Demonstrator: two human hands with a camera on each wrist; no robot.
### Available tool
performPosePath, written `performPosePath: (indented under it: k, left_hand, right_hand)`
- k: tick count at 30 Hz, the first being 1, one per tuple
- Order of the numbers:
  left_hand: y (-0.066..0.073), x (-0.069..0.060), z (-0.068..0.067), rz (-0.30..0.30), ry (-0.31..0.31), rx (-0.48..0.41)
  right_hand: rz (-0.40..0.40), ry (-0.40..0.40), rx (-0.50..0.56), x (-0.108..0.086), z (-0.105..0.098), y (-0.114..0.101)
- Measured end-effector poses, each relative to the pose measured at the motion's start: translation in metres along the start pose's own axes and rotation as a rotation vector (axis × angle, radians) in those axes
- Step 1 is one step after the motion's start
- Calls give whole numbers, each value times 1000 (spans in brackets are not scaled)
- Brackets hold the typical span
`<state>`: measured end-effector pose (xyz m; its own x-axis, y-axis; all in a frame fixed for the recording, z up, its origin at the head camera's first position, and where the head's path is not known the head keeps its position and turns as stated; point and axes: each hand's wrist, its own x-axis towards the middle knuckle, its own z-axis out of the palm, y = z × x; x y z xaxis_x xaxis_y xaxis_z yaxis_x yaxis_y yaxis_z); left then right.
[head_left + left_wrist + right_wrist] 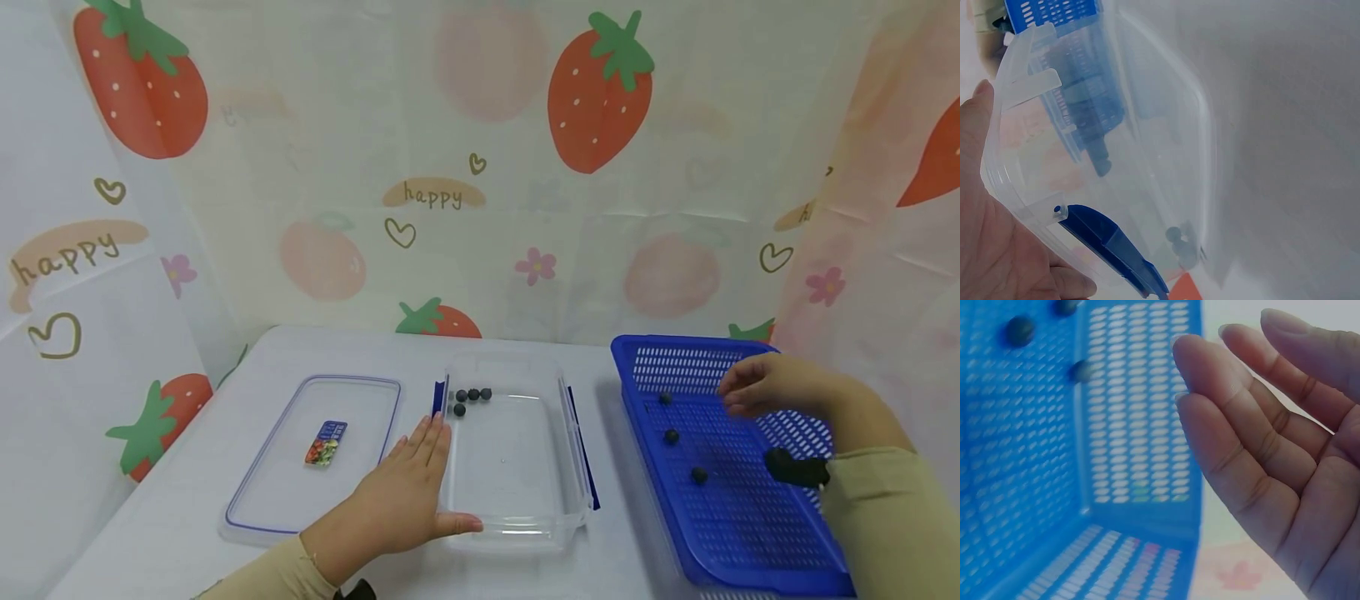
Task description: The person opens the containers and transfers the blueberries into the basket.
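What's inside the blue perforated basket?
Three dark balls are visible in the blue basket. The right hand and sleeve cover part of its right side; anything there is hidden.

box open abv, bskt wall blocks R, gap btwn

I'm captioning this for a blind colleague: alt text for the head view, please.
A person's left hand rests against a clear box holding four dark balls; the right hand is raised near a blue basket with three more. A lid lies left of the box.

Soft, even light; slightly hazy wrist views
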<state>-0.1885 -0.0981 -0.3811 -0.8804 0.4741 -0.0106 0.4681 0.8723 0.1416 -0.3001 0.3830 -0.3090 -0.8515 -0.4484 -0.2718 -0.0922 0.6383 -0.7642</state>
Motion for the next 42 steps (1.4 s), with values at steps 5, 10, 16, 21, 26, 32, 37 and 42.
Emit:
performPosePath:
  k: [5,10,16,21,26,32,37,42]
  left_hand:
    - [0,1,0,3,-5,7]
    - [0,1,1,4,-8,15]
    - [-2,1,3,3,-12,9]
    - [-2,1,2,-2,-21,3]
    - [-2,1,2,-7,-22,-2]
    - [-2,3,3,-6,-26,10]
    - [-3,4,4,-17,-33,11]
    - [-2,3,3,-19,-33,4]
  right_hand:
    - [-50,36,-7,5,-3,-22]
    - [-98,58,-13,17,-2,-49]
    - [-153,24,-38,38,6,-78]
    - [-154,28,-84,57,22,-100]
    - [-140,26,-85,77,39,-121]
    - [-140,7,-97,102,61,-141]
    - [-142,-47,-68,127,84,-155]
    - [-129,-74,-30,150,109,-164]
